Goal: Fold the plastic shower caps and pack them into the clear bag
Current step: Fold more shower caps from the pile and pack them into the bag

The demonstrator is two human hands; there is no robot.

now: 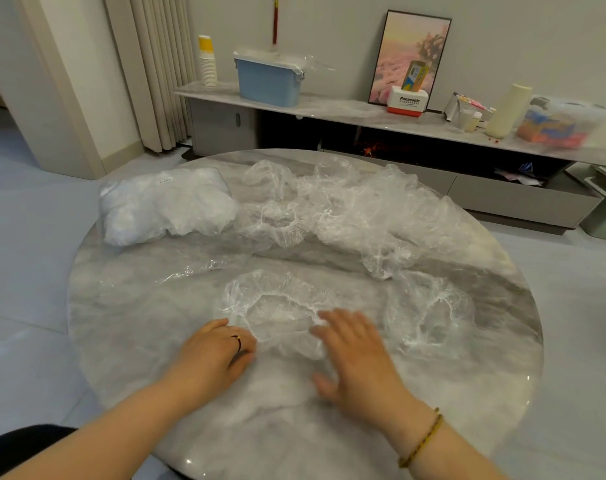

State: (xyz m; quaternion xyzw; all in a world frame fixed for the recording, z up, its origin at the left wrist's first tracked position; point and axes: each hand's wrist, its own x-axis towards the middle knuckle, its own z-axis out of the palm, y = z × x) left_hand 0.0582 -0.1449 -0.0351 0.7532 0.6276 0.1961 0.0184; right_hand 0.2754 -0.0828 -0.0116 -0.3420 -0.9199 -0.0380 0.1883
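Head view: cap (277, 306) flat toward table's (128, 323) near edge, right hand (357, 355) flat with fingers spread on its right rim, left hand (215, 348) curled at left rim, grip unclear; bag (163, 206) at far-left edge.

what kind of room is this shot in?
Probably a home living room: round marble table, a low media console along the wall with a framed picture leaning on it, and floor-length curtains.
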